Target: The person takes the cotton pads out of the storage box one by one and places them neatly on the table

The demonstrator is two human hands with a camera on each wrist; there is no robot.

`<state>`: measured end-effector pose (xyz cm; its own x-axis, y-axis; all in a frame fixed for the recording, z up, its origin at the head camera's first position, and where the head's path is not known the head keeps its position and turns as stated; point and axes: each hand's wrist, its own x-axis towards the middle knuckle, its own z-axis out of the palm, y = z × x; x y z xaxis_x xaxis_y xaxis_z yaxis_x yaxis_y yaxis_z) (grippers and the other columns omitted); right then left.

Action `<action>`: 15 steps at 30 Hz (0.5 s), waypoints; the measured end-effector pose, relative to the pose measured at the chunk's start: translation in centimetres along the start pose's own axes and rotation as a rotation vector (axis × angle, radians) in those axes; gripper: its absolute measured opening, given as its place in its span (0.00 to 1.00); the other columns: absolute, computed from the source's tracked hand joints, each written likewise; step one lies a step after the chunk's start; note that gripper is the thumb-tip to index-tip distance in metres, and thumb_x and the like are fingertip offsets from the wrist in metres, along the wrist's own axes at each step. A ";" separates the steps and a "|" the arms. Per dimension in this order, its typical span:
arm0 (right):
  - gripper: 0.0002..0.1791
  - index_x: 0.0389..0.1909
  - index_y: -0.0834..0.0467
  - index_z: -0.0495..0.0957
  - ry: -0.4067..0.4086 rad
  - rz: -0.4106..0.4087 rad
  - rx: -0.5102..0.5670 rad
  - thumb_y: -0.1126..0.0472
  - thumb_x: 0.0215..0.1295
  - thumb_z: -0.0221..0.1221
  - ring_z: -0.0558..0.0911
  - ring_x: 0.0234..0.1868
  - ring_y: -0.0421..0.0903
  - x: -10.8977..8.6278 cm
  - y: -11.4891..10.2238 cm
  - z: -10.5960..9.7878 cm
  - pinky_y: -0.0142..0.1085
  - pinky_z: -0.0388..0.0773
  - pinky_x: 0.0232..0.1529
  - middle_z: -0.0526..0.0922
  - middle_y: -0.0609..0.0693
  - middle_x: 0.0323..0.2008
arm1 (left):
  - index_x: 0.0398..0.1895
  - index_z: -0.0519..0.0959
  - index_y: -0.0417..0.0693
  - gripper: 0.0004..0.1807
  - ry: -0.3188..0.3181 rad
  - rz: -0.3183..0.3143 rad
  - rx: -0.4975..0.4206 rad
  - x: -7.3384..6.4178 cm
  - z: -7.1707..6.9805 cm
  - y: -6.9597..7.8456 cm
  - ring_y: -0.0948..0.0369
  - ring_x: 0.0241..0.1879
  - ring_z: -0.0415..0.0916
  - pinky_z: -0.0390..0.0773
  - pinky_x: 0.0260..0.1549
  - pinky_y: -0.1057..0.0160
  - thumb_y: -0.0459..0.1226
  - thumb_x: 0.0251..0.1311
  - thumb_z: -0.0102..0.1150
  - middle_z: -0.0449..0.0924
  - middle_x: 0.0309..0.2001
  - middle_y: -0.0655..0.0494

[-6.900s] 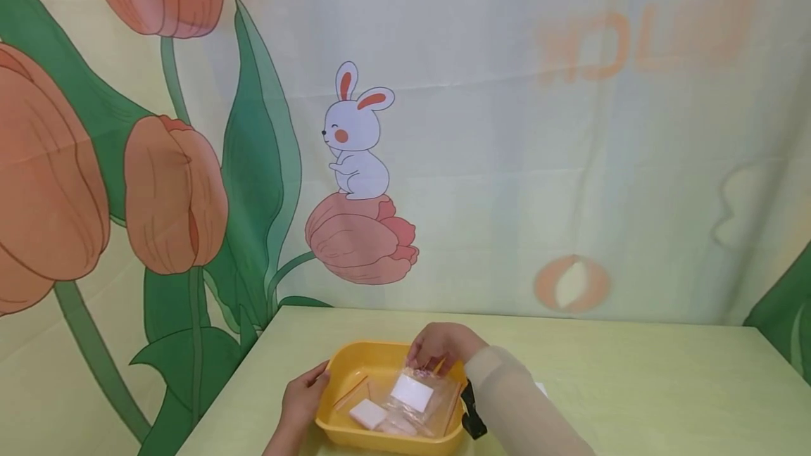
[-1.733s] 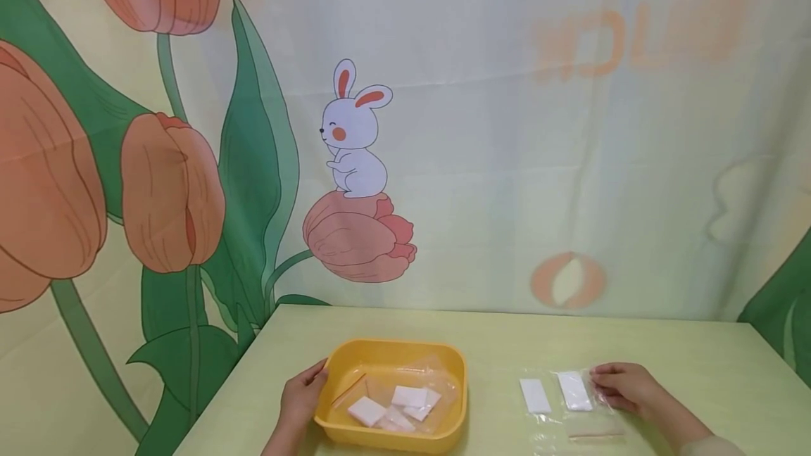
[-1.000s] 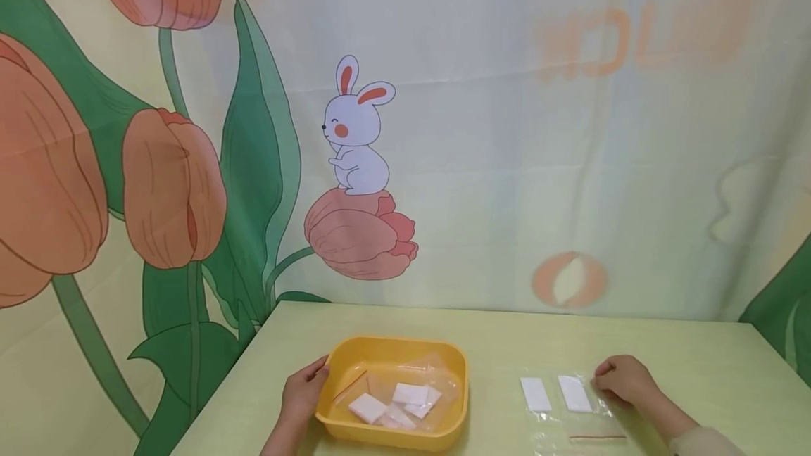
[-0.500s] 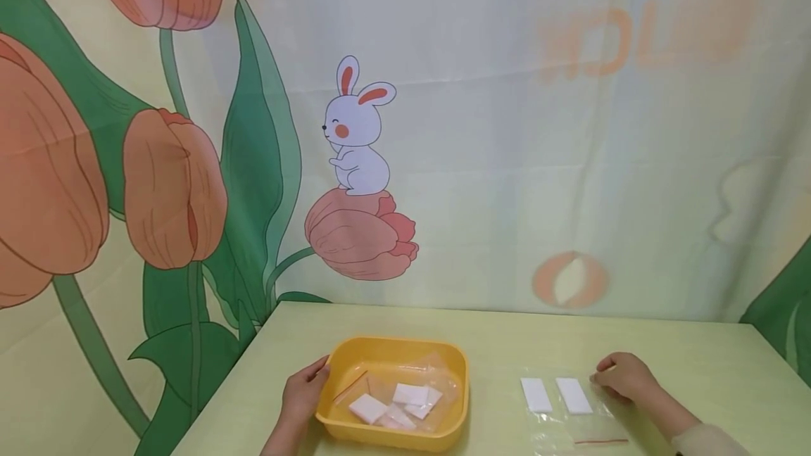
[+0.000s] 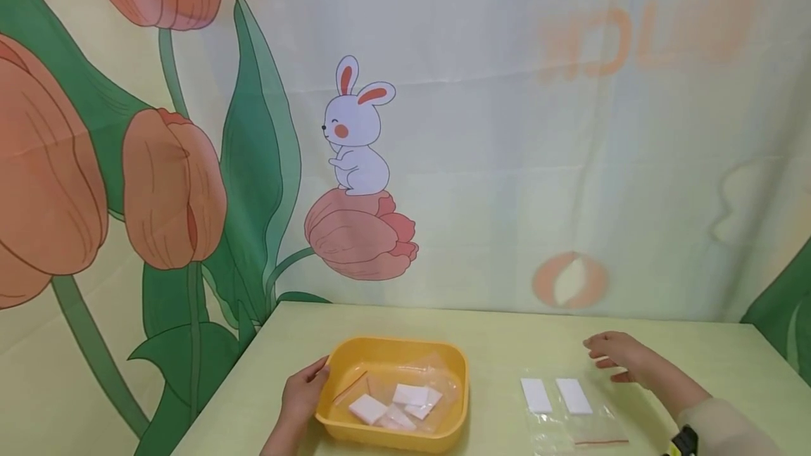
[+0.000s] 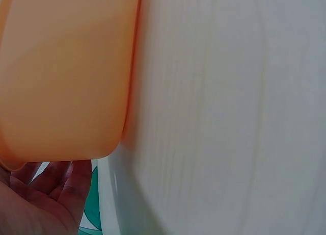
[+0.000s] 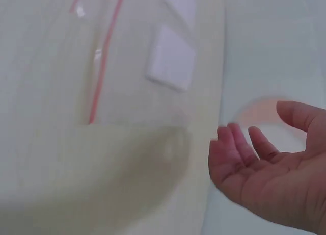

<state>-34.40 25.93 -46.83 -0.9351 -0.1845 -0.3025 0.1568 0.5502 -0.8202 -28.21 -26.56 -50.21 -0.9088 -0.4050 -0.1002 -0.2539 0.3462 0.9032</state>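
My left hand [image 5: 304, 393] holds the left side of a yellow plastic tub [image 5: 391, 436] at its rim. In the left wrist view its fingers [image 6: 76, 186] reach up against the tub's outer wall. Inside the tub lie several clear zip bags, each around a white rectangular piece [image 5: 367, 409]. Two more bagged white pieces, a left one [image 5: 536, 395] and a right one [image 5: 574, 396], lie side by side on the table at the right. Over the table just beyond the right bag, my right hand [image 5: 624, 357] hovers with fingers spread, palm seen in the right wrist view, holding nothing.
The pale green table [image 5: 500, 343] ends at the back against a printed fabric backdrop [image 5: 475, 160] with tulips and a rabbit. A red zip strip [image 5: 600, 442] marks the near end of the right bag. A dark strap [image 5: 683, 442] sits at my right wrist.
Earlier my right hand held a bag in the tub, then laid it down and straightened it at the right. Now it has let go and risen away. My left hand stays on the tub.
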 end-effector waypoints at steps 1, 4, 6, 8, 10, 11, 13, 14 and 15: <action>0.35 0.71 0.76 0.58 -0.010 -0.010 0.018 0.50 0.80 0.47 0.79 0.59 0.63 0.1 -0.4 -0.1 0.41 0.83 0.45 0.71 0.75 0.65 | 0.69 0.72 0.33 0.23 0.000 0.001 0.002 0.0 0.0 0.0 0.37 0.73 0.65 0.71 0.69 0.42 0.36 0.77 0.46 0.69 0.71 0.33; 0.35 0.72 0.75 0.57 -0.035 -0.034 0.054 0.51 0.80 0.47 0.80 0.58 0.58 0.5 -1.8 -0.2 0.44 0.83 0.48 0.72 0.74 0.65 | 0.68 0.72 0.34 0.23 0.008 0.008 0.006 0.1 0.1 0.0 0.37 0.73 0.65 0.72 0.69 0.42 0.37 0.77 0.47 0.69 0.71 0.33; 0.35 0.72 0.75 0.58 -0.044 -0.049 0.052 0.51 0.80 0.47 0.80 0.59 0.60 0.8 -2.8 -0.1 0.46 0.83 0.51 0.72 0.74 0.65 | 0.68 0.73 0.34 0.23 0.010 0.014 0.008 0.2 0.1 0.0 0.37 0.73 0.65 0.72 0.69 0.42 0.37 0.77 0.47 0.70 0.71 0.33; 0.34 0.72 0.75 0.59 -0.048 -0.058 0.047 0.51 0.79 0.47 0.78 0.62 0.63 1.0 -3.8 0.1 0.48 0.83 0.53 0.71 0.74 0.66 | 0.68 0.73 0.34 0.23 0.010 0.015 0.003 0.2 0.0 -0.1 0.37 0.73 0.65 0.72 0.69 0.42 0.37 0.77 0.47 0.70 0.70 0.33; 0.33 0.71 0.75 0.61 -0.051 -0.075 0.041 0.51 0.79 0.47 0.78 0.62 0.64 1.1 -4.7 0.4 0.50 0.82 0.54 0.72 0.73 0.66 | 0.68 0.73 0.35 0.23 0.008 0.015 0.005 0.2 0.0 -0.1 0.37 0.73 0.65 0.72 0.70 0.42 0.37 0.77 0.46 0.70 0.70 0.33; 0.33 0.71 0.74 0.61 -0.054 -0.080 0.037 0.51 0.79 0.47 0.77 0.63 0.64 1.1 -5.2 0.5 0.50 0.82 0.55 0.72 0.73 0.66 | 0.68 0.73 0.34 0.23 0.008 0.017 0.008 0.2 0.0 -0.1 0.37 0.73 0.66 0.72 0.69 0.42 0.37 0.76 0.46 0.70 0.70 0.33; 0.32 0.69 0.74 0.63 -0.060 -0.089 0.036 0.51 0.79 0.48 0.79 0.61 0.62 1.3 -6.0 0.8 0.50 0.82 0.54 0.75 0.71 0.64 | 0.68 0.73 0.34 0.23 0.009 0.022 0.015 0.1 0.0 -0.1 0.37 0.72 0.66 0.73 0.69 0.42 0.37 0.76 0.47 0.71 0.70 0.33; 0.32 0.69 0.73 0.64 -0.064 -0.094 0.036 0.51 0.79 0.48 0.80 0.60 0.60 1.3 -6.4 1.0 0.48 0.82 0.53 0.76 0.70 0.62 | 0.67 0.73 0.34 0.22 0.011 0.025 0.021 0.0 0.0 -0.1 0.37 0.72 0.67 0.73 0.69 0.42 0.36 0.76 0.47 0.71 0.69 0.33; 0.31 0.68 0.73 0.65 -0.069 -0.101 0.033 0.51 0.79 0.48 0.81 0.58 0.58 1.4 -6.8 1.1 0.46 0.83 0.51 0.77 0.69 0.61 | 0.67 0.74 0.34 0.22 0.013 0.029 0.024 0.0 0.0 -0.1 0.37 0.72 0.68 0.74 0.68 0.42 0.36 0.76 0.47 0.72 0.69 0.33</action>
<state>-36.41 21.03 -42.17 -0.9229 -0.2937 -0.2491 0.0742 0.4990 -0.8634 -28.15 -26.62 -50.27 -0.9117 -0.4052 -0.0682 -0.2352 0.3783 0.8953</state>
